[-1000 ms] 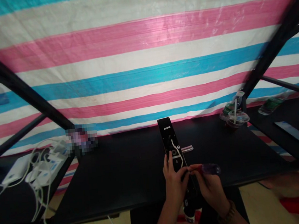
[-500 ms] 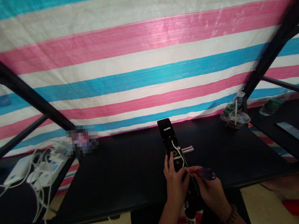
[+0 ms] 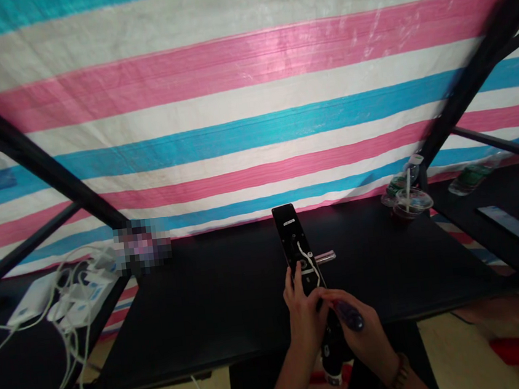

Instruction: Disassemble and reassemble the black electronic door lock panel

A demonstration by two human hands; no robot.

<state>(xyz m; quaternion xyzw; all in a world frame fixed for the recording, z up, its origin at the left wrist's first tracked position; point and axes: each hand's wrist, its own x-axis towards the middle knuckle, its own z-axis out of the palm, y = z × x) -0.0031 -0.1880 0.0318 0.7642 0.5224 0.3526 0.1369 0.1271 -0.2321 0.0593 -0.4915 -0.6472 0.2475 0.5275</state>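
A long black door lock panel point(image 3: 285, 221) lies lengthwise on the black table, its back face up, with a white cable point(image 3: 310, 259) across it. A shiny lever handle point(image 3: 325, 256) sticks out from its right side. My left hand point(image 3: 303, 313) holds the panel, two fingers stretched over its face. Its thumb and index finger come together near the screwdriver's tip; anything between them is hidden. My right hand point(image 3: 366, 332) is closed around a screwdriver point(image 3: 349, 316) with a dark purple, see-through handle, tilted towards me. The tip is hidden behind my fingers.
A plastic cup with a straw point(image 3: 411, 203) and a bottle point(image 3: 395, 187) stand at the back right. Another bottle point(image 3: 469, 178) and a phone point(image 3: 513, 225) lie farther right. White power strips point(image 3: 89, 299) and tangled cables are at left. Black slanted frame bars point(image 3: 475, 85) flank the table.
The screwdriver's handle has swung down and left, towards me, as my right hand turned with it. My left hand stays on the panel, almost unmoved.
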